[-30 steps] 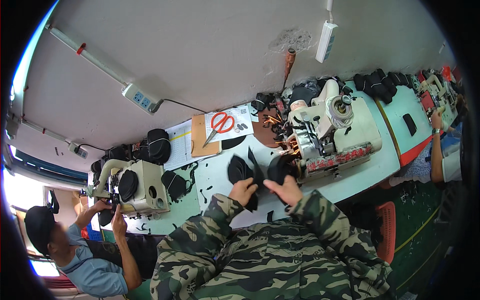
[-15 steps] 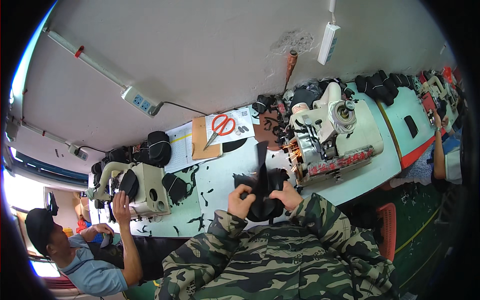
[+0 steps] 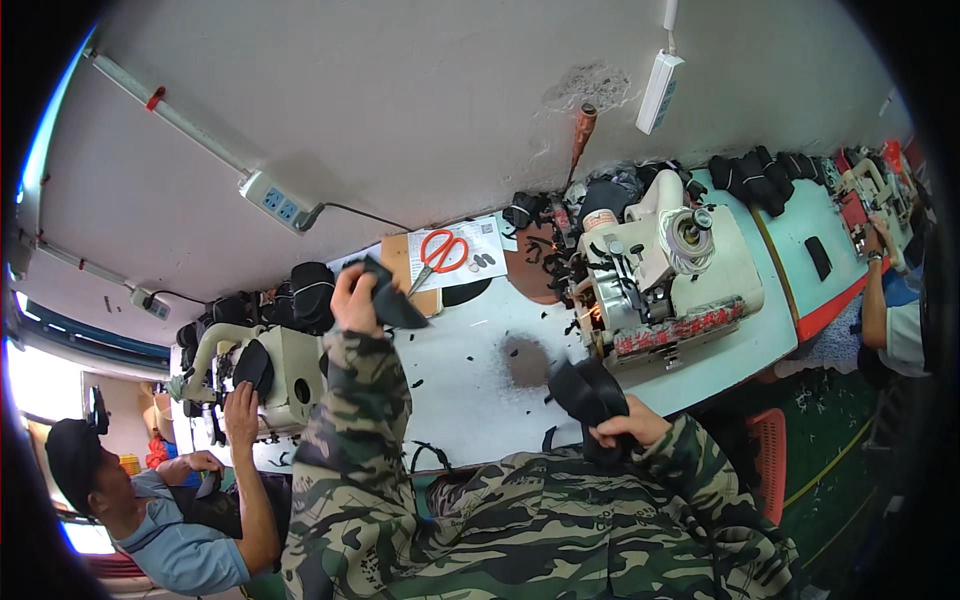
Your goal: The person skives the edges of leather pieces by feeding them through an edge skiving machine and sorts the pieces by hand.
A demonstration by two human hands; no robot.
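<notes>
left hand (image 3: pixel 355 302) pinches black flap (image 3: pixel 396 300) near scissors (image 3: pixel 440 254) | right hand (image 3: pixel 632 424) grips black curved pieces (image 3: pixel 588 388) by surface's (image 3: pixel 465 392) front edge | white stretch between hands; machine (image 3: pixel 715 265) bounds right

on the table (image 3: pixel 470 390), a right sewing machine (image 3: pixel 715 265) and a left sewing machine (image 3: pixel 292 375) stand apart, a co-worker (image 3: pixel 190 545) in front of the left one and a fabric bundle (image 3: pixel 312 292) behind it. between the machines, toward the wall (image 3: pixel 400 120), scissors (image 3: pixel 429 266) lie on a paper sheet (image 3: pixel 488 235). the left hand (image 3: pixel 355 300), with a thin piece (image 3: pixel 395 302) in it, is right of the left machine; the right hand (image 3: pixel 630 425), holding a curved piece (image 3: pixel 585 388), is near the front edge, left of a basket (image 3: pixel 768 465).
</notes>
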